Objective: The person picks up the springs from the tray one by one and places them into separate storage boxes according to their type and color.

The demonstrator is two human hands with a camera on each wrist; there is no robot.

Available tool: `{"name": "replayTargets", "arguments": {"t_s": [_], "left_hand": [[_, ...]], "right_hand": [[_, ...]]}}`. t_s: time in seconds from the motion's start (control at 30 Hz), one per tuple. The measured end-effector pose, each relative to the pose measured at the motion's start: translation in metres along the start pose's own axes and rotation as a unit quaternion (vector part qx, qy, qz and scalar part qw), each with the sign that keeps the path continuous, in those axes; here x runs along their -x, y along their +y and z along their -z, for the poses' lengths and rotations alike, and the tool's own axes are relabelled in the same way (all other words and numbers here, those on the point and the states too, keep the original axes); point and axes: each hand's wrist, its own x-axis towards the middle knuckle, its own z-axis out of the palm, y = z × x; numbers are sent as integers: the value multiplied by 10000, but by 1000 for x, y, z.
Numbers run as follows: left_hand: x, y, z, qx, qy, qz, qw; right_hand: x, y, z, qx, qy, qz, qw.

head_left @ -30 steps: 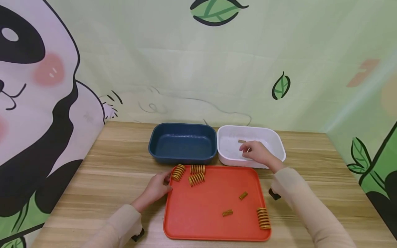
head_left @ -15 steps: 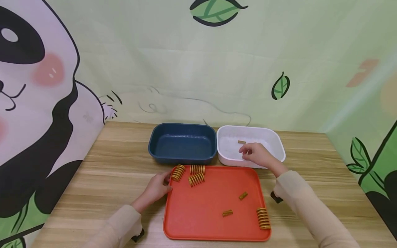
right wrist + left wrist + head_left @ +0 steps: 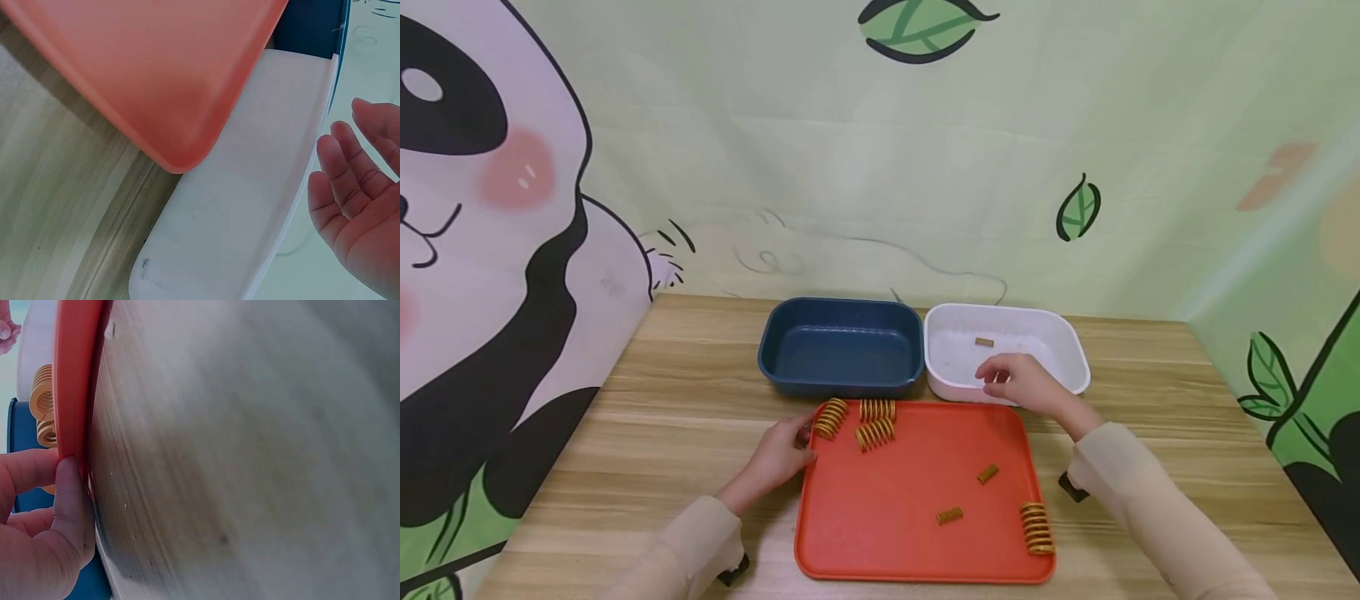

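Observation:
The left hand (image 3: 778, 454) pinches the upper left edge of a red tray (image 3: 910, 483); in the left wrist view its fingers lie on either side of the rim. Over the near side of a white bin (image 3: 947, 383) hovers the right hand (image 3: 1026, 382), fingers loosely bent and holding nothing, as the right wrist view confirms. One small spring (image 3: 984, 342) lies inside that bin. On the tray are a big coil spring (image 3: 831, 418) by the left hand, two others close by, another big spring (image 3: 1037, 528) at the lower right edge, and two small springs, one (image 3: 950, 515) nearer the front.
A dark blue bin (image 3: 842, 387) stands left of the white one, their sides nearly meeting, both behind the tray. Everything rests on a wood-grain table (image 3: 692, 375). Behind it hangs a printed cloth (image 3: 820, 167) with a panda and leaves.
The right hand has drawn back slightly toward the near rim of the white bin, away from the small spring. The left hand and the tray have stayed put.

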Motion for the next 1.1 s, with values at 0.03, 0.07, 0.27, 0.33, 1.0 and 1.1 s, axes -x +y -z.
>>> {"name": "replayTargets", "arguments": {"t_s": [0.03, 0.07, 0.27, 0.33, 1.0, 1.1], "left_hand": [[0, 0, 0, 6, 0, -1, 10000], [0, 0, 0, 13, -1, -3, 10000], [0, -1, 0, 89, -6, -19, 10000], [0, 0, 0, 92, 5, -31, 10000], [0, -2, 0, 106, 5, -47, 9999], [1, -1, 0, 137, 8, -52, 9999]], "right_hand": [[1, 0, 0, 0, 3, 37, 10000], [1, 0, -1, -1, 4, 47, 10000], [4, 0, -3, -122, -133, -35, 9998], [5, 1, -5, -135, -197, -39, 9997], [19, 2, -19, -255, -610, 115, 9977], [20, 2, -20, -234, -717, 97, 9971]]}}
